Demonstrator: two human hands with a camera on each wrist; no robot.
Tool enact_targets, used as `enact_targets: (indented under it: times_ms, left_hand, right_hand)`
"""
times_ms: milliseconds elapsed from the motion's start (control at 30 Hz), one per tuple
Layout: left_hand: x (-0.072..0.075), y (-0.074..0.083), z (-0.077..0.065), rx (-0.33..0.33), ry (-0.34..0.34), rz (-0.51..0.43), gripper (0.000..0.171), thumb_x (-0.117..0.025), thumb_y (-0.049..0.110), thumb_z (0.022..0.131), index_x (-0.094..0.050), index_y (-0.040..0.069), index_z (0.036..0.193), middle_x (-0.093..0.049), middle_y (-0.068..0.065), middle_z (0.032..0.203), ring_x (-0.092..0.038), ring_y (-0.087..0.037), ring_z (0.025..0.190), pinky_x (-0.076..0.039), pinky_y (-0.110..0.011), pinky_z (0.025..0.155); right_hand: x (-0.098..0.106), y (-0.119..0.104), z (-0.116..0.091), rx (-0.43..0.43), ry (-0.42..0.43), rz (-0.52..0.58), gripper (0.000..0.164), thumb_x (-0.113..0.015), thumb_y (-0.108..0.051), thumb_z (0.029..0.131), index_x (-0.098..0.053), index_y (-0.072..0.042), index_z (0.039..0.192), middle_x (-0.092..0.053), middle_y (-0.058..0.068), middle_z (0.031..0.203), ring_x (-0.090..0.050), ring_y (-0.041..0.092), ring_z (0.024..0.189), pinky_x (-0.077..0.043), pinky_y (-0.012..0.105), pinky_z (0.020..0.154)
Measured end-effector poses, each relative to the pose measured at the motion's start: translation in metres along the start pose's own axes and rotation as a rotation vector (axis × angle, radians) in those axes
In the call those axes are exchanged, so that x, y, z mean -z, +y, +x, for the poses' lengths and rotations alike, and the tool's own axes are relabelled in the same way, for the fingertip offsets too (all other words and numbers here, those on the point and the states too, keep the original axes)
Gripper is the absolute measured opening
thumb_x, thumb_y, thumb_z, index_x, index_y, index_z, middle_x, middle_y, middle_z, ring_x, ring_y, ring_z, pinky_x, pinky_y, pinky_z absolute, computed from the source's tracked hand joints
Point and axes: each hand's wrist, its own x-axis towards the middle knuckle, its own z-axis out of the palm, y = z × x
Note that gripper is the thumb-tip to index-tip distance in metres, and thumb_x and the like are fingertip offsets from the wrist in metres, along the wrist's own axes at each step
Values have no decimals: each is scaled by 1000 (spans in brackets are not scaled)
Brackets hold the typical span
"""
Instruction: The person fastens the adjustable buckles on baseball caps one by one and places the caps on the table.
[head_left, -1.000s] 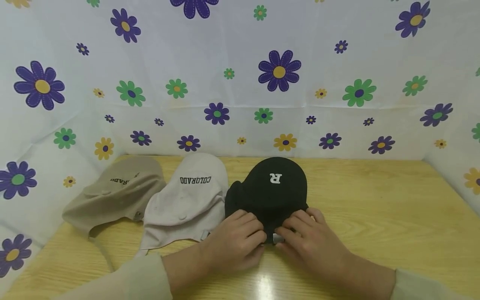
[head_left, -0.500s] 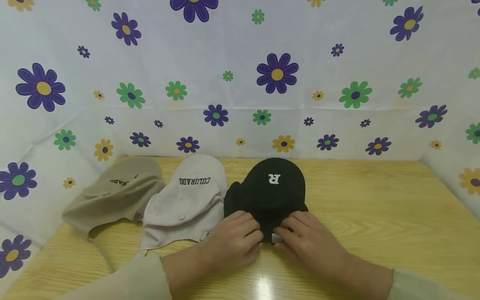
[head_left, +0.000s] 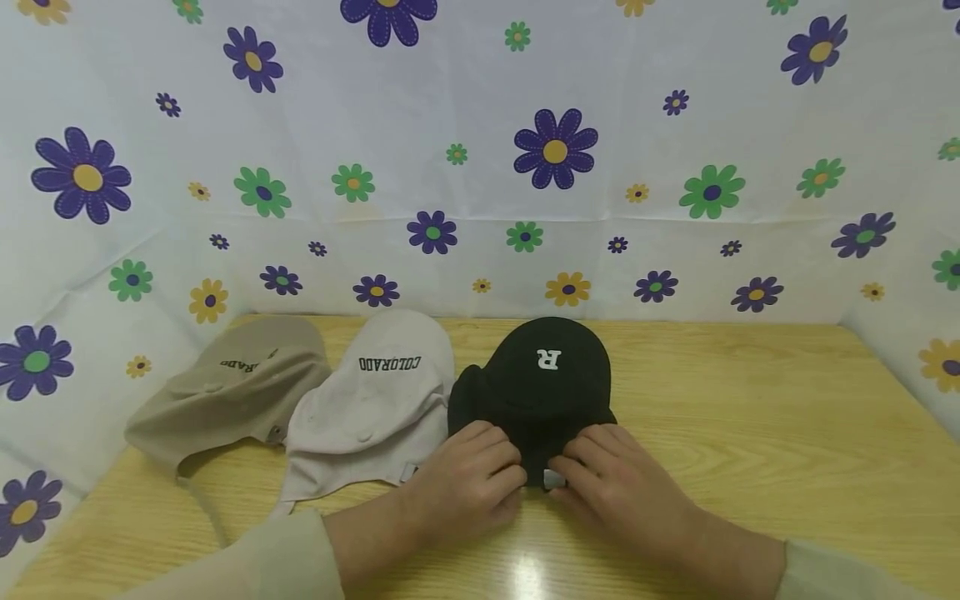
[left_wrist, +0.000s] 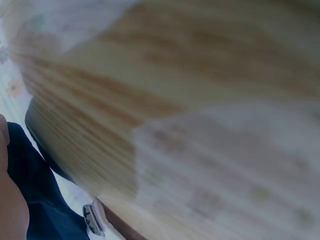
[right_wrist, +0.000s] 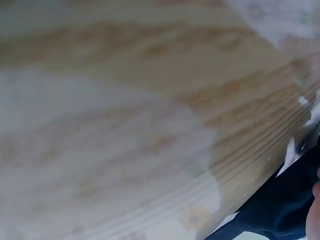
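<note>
A black baseball cap (head_left: pixel 558 387) with a white letter R lies brim away, its back toward me. My left hand (head_left: pixel 472 477) grips its back edge on the left, fingers curled over the fabric. On the other side my right hand (head_left: pixel 626 483) pinches the strap beside a small silver buckle (head_left: pixel 553 478); its thumb is low and partly hidden. Dark cap cloth also shows at the lower left of the left wrist view and the lower right of the right wrist view, with a sliver of each hand.
Left of the black cap lies a pale pinkish-white cap (head_left: pixel 382 404) lettered COLORADO, close against it. Farther left is a khaki cap (head_left: pixel 225 387) with its strap trailing forward. The wooden table (head_left: pixel 750 417) meets a flower-printed cloth (head_left: pixel 480 108) behind and at both sides.
Over the last second both hands have stayed at the back of the black cap; the right hand's fingers have settled slightly lower on its edge. The caps have hardly moved.
</note>
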Motion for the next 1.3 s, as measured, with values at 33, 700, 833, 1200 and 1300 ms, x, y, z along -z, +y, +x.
enact_targets:
  times_ms: [33,700,833,1200,1300]
  left_hand:
    - [0,0,0,-5,1,-4,19,-50,11,87,-63,15,75,-60,3,79,-55,-14,75,-47,-27,74]
    - [-4,-4,3,-79,72,-78,8,-64,6,78,-66,13,77,-63,3,81,-58,-13,77,-49,-25,77]
    - [-4,-5,4,-67,68,-87,8,-65,5,77,-66,13,77,-63,3,81,-59,-13,78,-50,-25,78]
    - [0,1,-1,48,-42,-69,12,-74,14,75,-63,17,78,-61,6,83,-55,-11,78,-46,-27,77]
    - [0,0,-2,52,-34,-54,13,-73,13,73,-61,17,76,-59,6,81,-54,-12,76,-45,-27,75]
  right_hand:
    - [0,0,0,-1,-5,-1,21,-66,-32,95,-73,-13,98,-64,-3,93,-55,15,89,-48,30,81]
    - [-2,3,1,53,47,-33,31,-54,-35,102,-73,-11,99,-63,-3,92,-55,15,87,-46,30,80]
    - [-2,3,1,44,36,-55,31,-54,-36,102,-73,-12,98,-64,-3,92,-55,15,88,-45,30,80]
    - [-5,2,-1,59,55,-116,38,-46,-38,105,-74,-13,96,-64,-4,90,-55,16,85,-43,31,78]
    - [-5,2,-1,51,50,-113,36,-48,-37,104,-74,-13,97,-64,-3,91,-56,15,86,-43,31,78]
